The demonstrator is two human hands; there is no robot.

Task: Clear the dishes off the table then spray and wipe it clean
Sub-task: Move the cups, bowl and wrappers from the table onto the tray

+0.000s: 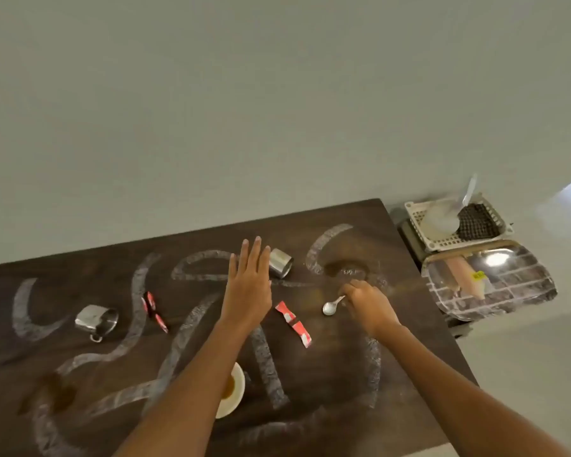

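The right hand (366, 303) pinches the handle of a spoon (331, 306) lying near the dark table's (409, 341) right edge. The left hand (248, 285) hovers flat, fingers spread, beside a tipped steel cup (280, 262) toward the far edge (a second steel mug (96, 319) lies near the left edge).

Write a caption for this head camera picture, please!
Right hand picks up a spoon from the messy table while the left hand hovers open.
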